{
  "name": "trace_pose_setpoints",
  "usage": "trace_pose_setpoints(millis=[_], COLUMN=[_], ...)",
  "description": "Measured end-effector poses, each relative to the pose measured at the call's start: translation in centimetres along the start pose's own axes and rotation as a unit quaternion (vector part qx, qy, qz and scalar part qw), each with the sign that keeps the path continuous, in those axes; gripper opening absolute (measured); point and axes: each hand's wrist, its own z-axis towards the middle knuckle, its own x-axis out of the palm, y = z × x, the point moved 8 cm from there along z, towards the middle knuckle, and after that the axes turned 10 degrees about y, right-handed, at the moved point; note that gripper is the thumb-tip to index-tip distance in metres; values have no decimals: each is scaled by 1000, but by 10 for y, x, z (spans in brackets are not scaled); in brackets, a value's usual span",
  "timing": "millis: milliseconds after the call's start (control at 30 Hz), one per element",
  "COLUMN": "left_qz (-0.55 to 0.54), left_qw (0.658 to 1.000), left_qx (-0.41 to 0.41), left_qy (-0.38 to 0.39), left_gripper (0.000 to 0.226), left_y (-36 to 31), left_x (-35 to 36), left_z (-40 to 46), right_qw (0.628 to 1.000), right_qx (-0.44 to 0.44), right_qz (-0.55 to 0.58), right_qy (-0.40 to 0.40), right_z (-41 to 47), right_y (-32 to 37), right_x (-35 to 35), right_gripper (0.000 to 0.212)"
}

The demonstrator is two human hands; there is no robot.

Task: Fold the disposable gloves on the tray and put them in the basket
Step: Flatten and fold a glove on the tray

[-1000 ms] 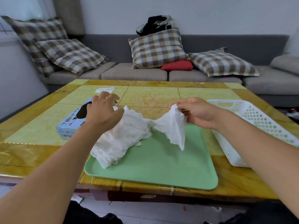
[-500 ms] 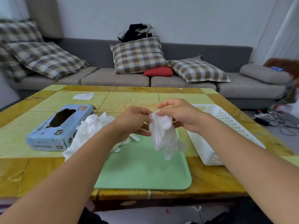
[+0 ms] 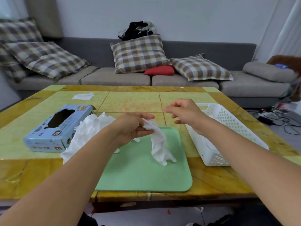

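Observation:
A white disposable glove (image 3: 158, 144) hangs crumpled from my left hand (image 3: 133, 127), which pinches its top end above the green tray (image 3: 143, 175); the glove's lower end reaches down near the tray. My right hand (image 3: 184, 113) hovers just to the right, fingers apart and holding nothing, beside the white perforated basket (image 3: 228, 126). A loose pile of white gloves (image 3: 88, 132) lies over the tray's left edge, partly hidden by my left forearm.
A blue glove box (image 3: 57, 126) marked XL lies left of the pile. A single white sheet (image 3: 83, 96) rests at the table's far left. Behind the yellow-green table stands a grey sofa with plaid cushions. Cables lie on the floor at right.
The glove passed from my right hand to my left hand. My right hand let go and moved away to the right; the glove now hangs lower over the tray.

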Motion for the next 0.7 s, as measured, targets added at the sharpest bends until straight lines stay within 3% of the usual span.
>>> trace_pose_setpoints(millis=[100, 167, 233, 300, 400, 500, 633, 700], left_qz=[-75, -94, -68, -39, 25, 163, 141, 149], left_qw=[997, 994, 995, 995, 994, 975, 968, 968], left_qx=[28, 51, 74, 89, 103, 139, 207, 202], left_qy=[11, 20, 6, -9, -37, -56, -20, -2], left_gripper=[27, 31, 38, 38, 22, 26, 29, 19], left_y=[0, -5, -11, -16, -20, -34, -51, -48], left_x=[0, -1, -6, -11, -17, -16, -11, -7], left_z=[4, 3, 0, -3, -9, -19, -32, -32], right_qw=[983, 978, 985, 992, 980, 967, 954, 949], right_qx=[-24, -92, -133, -115, -92, -85, -49, -28], right_qz=[-110, -154, -97, 26, 128, 171, 232, 248], right_qy=[147, 108, 46, 41, 122, 170, 181, 193], right_z=[-14, -14, -12, -10, -12, -14, -15, -15], right_y=[18, 27, 34, 31, 33, 36, 34, 28], right_x=[36, 38, 27, 17, 21, 23, 22, 25], right_gripper=[54, 39, 17, 10, 10, 9, 8, 26])
